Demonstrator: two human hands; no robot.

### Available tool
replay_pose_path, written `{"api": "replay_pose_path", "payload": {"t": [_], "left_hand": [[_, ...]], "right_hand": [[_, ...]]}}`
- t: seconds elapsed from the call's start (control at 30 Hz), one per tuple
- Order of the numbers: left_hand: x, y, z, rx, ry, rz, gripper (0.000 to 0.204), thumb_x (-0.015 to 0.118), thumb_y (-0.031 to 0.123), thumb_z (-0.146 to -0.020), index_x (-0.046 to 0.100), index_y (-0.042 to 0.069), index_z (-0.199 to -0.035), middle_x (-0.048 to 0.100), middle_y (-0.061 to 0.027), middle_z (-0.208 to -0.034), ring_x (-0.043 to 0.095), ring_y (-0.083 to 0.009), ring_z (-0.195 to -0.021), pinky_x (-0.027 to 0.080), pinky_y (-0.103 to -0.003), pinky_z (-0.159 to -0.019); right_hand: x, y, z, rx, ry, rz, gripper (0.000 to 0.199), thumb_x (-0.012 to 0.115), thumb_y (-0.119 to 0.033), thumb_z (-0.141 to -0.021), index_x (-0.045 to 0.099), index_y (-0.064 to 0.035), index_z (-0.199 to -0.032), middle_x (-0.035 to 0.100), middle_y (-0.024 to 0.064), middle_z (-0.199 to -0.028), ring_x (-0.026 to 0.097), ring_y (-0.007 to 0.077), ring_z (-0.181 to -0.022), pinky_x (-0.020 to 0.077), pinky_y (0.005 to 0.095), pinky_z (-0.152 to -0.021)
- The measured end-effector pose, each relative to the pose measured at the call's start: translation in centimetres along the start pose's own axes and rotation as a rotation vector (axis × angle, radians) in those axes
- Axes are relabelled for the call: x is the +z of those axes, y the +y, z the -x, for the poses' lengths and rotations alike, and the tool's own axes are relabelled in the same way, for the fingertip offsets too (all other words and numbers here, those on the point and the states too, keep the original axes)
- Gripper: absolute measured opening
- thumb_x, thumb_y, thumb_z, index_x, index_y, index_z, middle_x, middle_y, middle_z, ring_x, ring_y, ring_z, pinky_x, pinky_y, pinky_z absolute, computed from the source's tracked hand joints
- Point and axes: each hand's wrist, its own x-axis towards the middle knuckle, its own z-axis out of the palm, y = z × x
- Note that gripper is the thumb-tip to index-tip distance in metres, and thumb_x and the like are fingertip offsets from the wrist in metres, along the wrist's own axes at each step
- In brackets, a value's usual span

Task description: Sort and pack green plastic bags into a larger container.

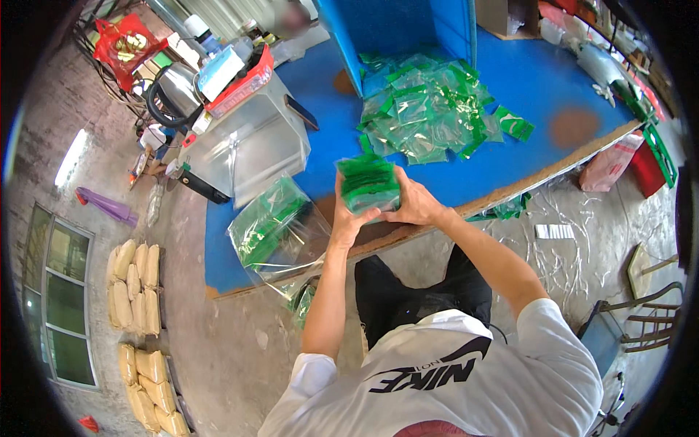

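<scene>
A thick stack of clear plastic bags with green edges is held between both my hands, just over the front edge of the blue table. My left hand grips its left side, and my right hand closes round its right side, the thumbs meeting at the near end. Beyond the stack, a loose heap of similar green-edged bags spills out of a blue open-fronted box. To the left of my left hand lies a large clear bag with green-edged bags inside.
A translucent plastic bin stands at the table's left, with a red tray and a kettle about it. A dark phone-like object leans against the bin. Filled sacks are piled on the floor at left; a chair is at right.
</scene>
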Motion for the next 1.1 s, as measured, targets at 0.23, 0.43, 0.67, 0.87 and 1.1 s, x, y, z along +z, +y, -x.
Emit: {"api": "replay_pose_path", "payload": {"t": [0.23, 0.43, 0.67, 0.87, 1.1], "left_hand": [[-0.4, -1.0, 0.4, -0.007, -0.002, -0.091, 0.116, 0.091, 0.01, -0.068, 0.016, 0.012, -0.157, 0.049, -0.0096, -0.141, 0.048, -0.0241, -0.13, 0.04, -0.04, -0.11], [-0.3, -1.7, 0.7, -0.051, -0.025, -0.163, 0.123, 0.091, 0.01, -0.067, 0.009, 0.009, -0.158, 0.046, -0.0099, -0.144, 0.041, -0.0229, -0.137, 0.037, -0.038, -0.113], [-0.6, -0.8, 0.0, 0.006, 0.045, 0.019, 0.135, 0.093, 0.01, -0.066, -0.004, 0.01, -0.16, 0.038, -0.0108, -0.151, 0.034, -0.0229, -0.142, 0.031, -0.039, -0.116], [-1.9, -1.6, -1.1, -0.044, 0.042, 0.168, 0.134, 0.093, 0.009, -0.065, -0.002, 0.009, -0.16, 0.038, -0.01, -0.151, 0.034, -0.024, -0.142, 0.027, -0.039, -0.117], [-2.7, -1.9, 0.0, -0.096, 0.022, -0.036, 0.103, 0.088, 0.015, -0.073, 0.024, 0.005, -0.153, 0.047, -0.0104, -0.142, 0.043, -0.0238, -0.133, 0.032, -0.037, -0.113]], "right_hand": [[0.7, 0.7, 0.4, 0.007, -0.075, 0.0, 0.114, 0.088, -0.035, -0.067, 0.018, -0.0055, -0.152, 0.054, 0.026, -0.134, 0.052, 0.044, -0.126, 0.0447, 0.0476, -0.104], [0.6, 0.9, 0.8, -0.096, -0.039, 0.052, 0.118, 0.09, -0.035, -0.066, 0.016, -0.0065, -0.153, 0.05, 0.0227, -0.14, 0.05, 0.0403, -0.13, 0.0428, 0.0462, -0.107], [0.7, 1.3, 0.1, -0.163, -0.038, 0.226, 0.125, 0.093, -0.033, -0.06, 0.015, -0.0064, -0.154, 0.043, 0.0227, -0.147, 0.046, 0.0405, -0.134, 0.0406, 0.0467, -0.111], [0.7, -0.3, -1.0, -0.149, -0.085, 0.038, 0.123, 0.091, -0.036, -0.062, 0.014, -0.0056, -0.154, 0.043, 0.0244, -0.145, 0.046, 0.0408, -0.133, 0.0406, 0.0463, -0.11], [1.3, 1.1, -0.3, 0.044, -0.079, -0.051, 0.119, 0.089, -0.036, -0.065, 0.013, -0.0053, -0.152, 0.05, 0.0269, -0.138, 0.052, 0.0427, -0.127, 0.0442, 0.0471, -0.105]]}}
